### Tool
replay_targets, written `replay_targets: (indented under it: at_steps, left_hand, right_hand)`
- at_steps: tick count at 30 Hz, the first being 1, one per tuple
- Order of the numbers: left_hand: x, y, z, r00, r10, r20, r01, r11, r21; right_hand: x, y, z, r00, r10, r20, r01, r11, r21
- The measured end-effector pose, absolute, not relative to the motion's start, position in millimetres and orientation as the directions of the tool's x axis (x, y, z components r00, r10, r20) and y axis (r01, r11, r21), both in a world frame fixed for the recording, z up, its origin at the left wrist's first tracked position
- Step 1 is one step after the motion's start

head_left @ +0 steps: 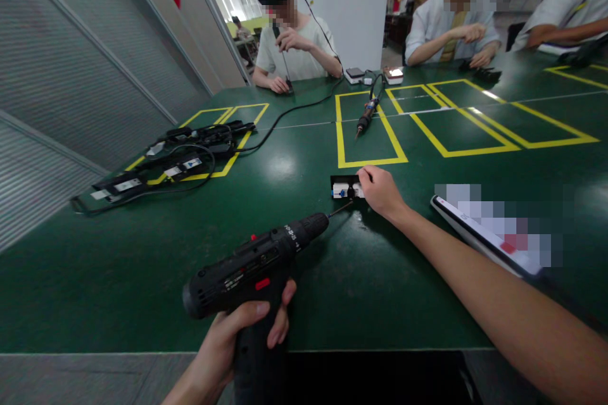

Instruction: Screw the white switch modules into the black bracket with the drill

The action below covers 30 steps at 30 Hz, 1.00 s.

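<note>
My left hand (256, 323) is wrapped around the grip of a black cordless drill (259, 259) with small red buttons. The drill points to the upper right, and its long thin bit (341, 209) ends just at the near edge of a small black part (344, 180) with white and blue pieces inside. Whether the tip touches the part I cannot tell. My right hand (380, 190) grips the right end of that part and holds it at the table surface; the fingertips are partly hidden behind the hand.
A phone (484, 234) lies right of my right forearm. Black parts and cables (190, 152) are heaped at the left. A corded tool (367, 119) rests inside a yellow-taped rectangle (373, 163). Across the green table (142, 278) several people sit, one holding a thin tool (285, 60).
</note>
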<state>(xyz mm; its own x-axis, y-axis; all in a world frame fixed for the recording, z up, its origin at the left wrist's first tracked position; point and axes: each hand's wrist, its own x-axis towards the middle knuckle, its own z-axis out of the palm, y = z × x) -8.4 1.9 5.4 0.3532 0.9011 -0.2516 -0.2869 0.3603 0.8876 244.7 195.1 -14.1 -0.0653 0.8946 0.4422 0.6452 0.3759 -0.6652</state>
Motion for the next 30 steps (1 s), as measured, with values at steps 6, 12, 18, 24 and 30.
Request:
replay_targets:
  at_steps: [6, 12, 18, 24, 30]
  left_hand:
    - [-7.3, 1.2, 6.5, 0.354, 0.899, -0.258, -0.301, 0.37, 0.879]
    - [-10.1, 1.2, 3.9, 0.36, 0.896, -0.261, -0.289, 0.373, 0.882]
    - [-8.7, 0.8, 4.6, 0.356, 0.893, -0.273, -0.291, 0.384, 0.876]
    - [-8.1, 1.0, 6.9, 0.353, 0.892, -0.283, -0.269, 0.386, 0.882]
    - [-9.9, 1.7, 3.8, 0.37, 0.891, -0.261, -0.274, 0.373, 0.886]
  right_hand:
    - [244.7, 194.9, -12.9, -0.063, 0.896, 0.439, 0.642, 0.373, -0.67]
    - [245.0, 194.6, -13.3, -0.07, 0.892, 0.446, 0.633, 0.385, -0.672]
    - [244.3, 192.9, -10.6, -0.062, 0.9, 0.431, 0.64, 0.367, -0.675]
    - [244.6, 193.4, -11.2, -0.067, 0.897, 0.436, 0.637, 0.375, -0.673]
    - [245.0, 194.9, -13.4, -0.066, 0.894, 0.444, 0.654, 0.375, -0.657]
